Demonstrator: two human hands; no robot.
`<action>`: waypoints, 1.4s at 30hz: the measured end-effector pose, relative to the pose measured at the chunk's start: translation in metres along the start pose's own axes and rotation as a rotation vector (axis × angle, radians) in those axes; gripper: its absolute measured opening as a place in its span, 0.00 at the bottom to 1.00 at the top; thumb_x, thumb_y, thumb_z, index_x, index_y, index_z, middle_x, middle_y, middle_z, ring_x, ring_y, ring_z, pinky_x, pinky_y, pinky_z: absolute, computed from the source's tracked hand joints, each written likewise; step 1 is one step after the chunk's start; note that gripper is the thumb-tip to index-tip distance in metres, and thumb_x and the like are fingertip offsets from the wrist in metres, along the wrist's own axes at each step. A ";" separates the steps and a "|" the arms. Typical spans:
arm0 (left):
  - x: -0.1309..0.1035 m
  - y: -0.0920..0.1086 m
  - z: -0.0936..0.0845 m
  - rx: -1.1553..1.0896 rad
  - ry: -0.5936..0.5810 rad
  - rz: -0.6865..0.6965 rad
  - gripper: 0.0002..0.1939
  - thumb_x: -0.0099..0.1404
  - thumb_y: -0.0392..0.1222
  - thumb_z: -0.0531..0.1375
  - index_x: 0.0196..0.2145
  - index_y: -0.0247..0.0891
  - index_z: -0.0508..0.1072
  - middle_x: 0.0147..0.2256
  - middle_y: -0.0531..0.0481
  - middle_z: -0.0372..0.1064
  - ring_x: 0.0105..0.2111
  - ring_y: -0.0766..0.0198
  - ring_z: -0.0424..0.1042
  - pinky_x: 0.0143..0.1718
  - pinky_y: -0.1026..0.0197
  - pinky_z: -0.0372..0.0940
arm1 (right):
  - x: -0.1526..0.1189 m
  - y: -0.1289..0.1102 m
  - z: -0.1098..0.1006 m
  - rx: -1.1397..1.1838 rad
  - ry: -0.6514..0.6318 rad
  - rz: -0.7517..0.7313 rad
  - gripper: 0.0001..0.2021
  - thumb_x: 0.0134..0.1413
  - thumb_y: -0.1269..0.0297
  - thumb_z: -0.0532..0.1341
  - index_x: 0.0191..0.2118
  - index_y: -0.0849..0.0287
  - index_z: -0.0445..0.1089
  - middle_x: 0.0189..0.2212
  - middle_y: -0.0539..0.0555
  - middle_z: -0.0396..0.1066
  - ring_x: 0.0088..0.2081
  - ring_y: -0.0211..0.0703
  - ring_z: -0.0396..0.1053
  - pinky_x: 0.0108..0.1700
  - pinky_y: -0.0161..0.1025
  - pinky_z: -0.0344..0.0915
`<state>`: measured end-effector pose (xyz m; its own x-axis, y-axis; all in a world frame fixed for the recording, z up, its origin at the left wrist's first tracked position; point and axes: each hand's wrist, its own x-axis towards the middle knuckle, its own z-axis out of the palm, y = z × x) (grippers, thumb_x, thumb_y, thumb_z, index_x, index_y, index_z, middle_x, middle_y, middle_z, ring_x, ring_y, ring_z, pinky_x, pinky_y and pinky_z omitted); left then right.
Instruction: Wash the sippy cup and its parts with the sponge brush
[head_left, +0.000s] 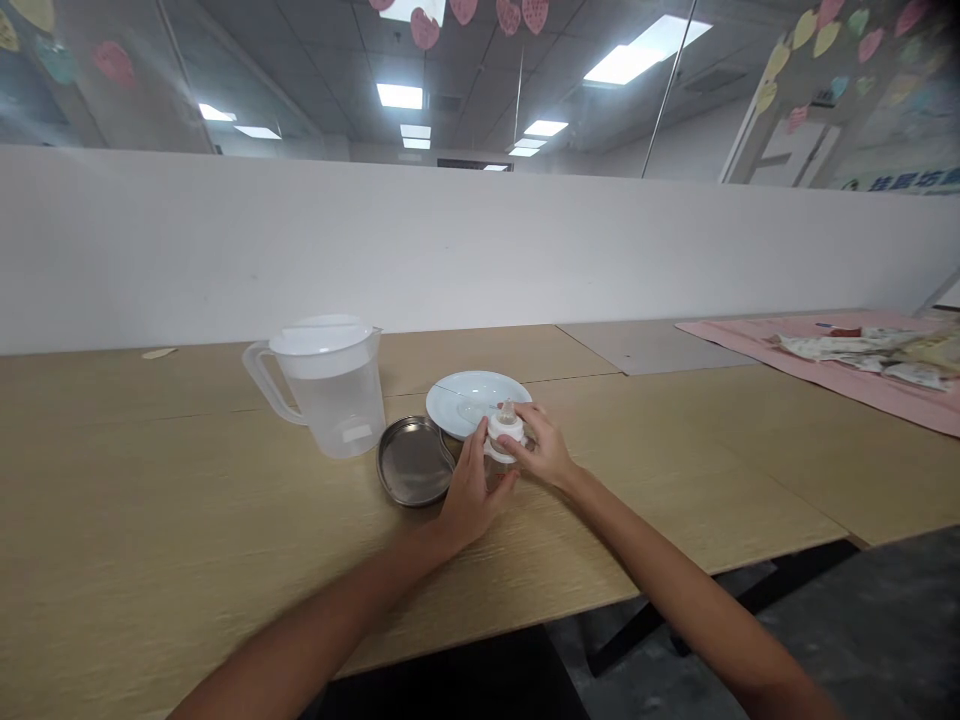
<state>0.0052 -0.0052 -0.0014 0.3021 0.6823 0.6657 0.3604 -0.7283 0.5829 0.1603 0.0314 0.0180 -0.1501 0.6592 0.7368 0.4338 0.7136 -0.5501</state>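
Observation:
A small baby bottle (507, 428) with a white collar and a clear nipple stands upright between my hands. My left hand (474, 492) is wrapped round its lower left side. From the right, the fingers of my right hand (543, 446) close on the white collar. Just behind the bottle lies a white plate (466, 400), partly covered by the bottle and fingers. A kidney-shaped metal tray (414, 462) sits directly left of my left hand. Farther left is a translucent lidded pitcher (337, 395), its handle pointing left.
The wooden table (225, 510) runs up to a low white wall (450, 245) with glass above. At the far right, a pink cloth (810, 365) bears several packets. A small pale scrap (159, 353) lies at the back left. The table's front edge is near my forearms.

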 end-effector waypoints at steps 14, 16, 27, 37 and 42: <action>0.000 0.001 -0.001 -0.026 -0.007 -0.020 0.36 0.61 0.43 0.55 0.61 0.41 0.40 0.55 0.39 0.52 0.55 0.54 0.55 0.54 0.49 0.55 | 0.019 -0.002 -0.024 0.824 -0.087 0.400 0.22 0.36 0.65 0.69 0.42 0.55 0.68 0.40 0.51 0.67 0.38 0.38 0.66 0.38 0.34 0.65; 0.000 0.001 -0.001 -0.024 -0.009 -0.017 0.36 0.61 0.44 0.55 0.61 0.41 0.40 0.56 0.38 0.50 0.56 0.54 0.54 0.55 0.49 0.54 | 0.017 -0.001 -0.025 0.756 -0.246 0.374 0.23 0.36 0.66 0.69 0.43 0.56 0.68 0.42 0.52 0.67 0.42 0.39 0.65 0.44 0.36 0.64; 0.000 0.001 -0.001 -0.008 -0.008 -0.020 0.35 0.60 0.42 0.56 0.60 0.40 0.42 0.55 0.38 0.52 0.55 0.53 0.55 0.54 0.50 0.55 | 0.019 0.008 -0.028 0.658 -0.126 0.301 0.24 0.34 0.64 0.70 0.43 0.56 0.67 0.40 0.52 0.68 0.41 0.41 0.67 0.44 0.39 0.65; 0.001 0.001 -0.001 0.002 -0.008 -0.009 0.35 0.61 0.42 0.56 0.60 0.39 0.42 0.56 0.37 0.50 0.56 0.53 0.54 0.55 0.48 0.54 | 0.017 0.000 -0.028 0.646 -0.316 0.284 0.26 0.36 0.63 0.69 0.46 0.56 0.66 0.47 0.55 0.65 0.47 0.43 0.64 0.49 0.40 0.62; 0.001 0.001 -0.001 -0.009 -0.028 -0.020 0.35 0.61 0.43 0.55 0.60 0.40 0.41 0.57 0.38 0.49 0.56 0.53 0.53 0.55 0.49 0.54 | 0.017 0.000 -0.028 0.670 -0.261 0.339 0.24 0.43 0.57 0.66 0.48 0.54 0.65 0.46 0.55 0.67 0.47 0.44 0.65 0.50 0.42 0.61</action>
<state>0.0050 -0.0056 0.0007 0.3193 0.6980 0.6410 0.3583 -0.7151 0.6002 0.1829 0.0353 0.0417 -0.3449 0.8412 0.4165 -0.1209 0.4002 -0.9084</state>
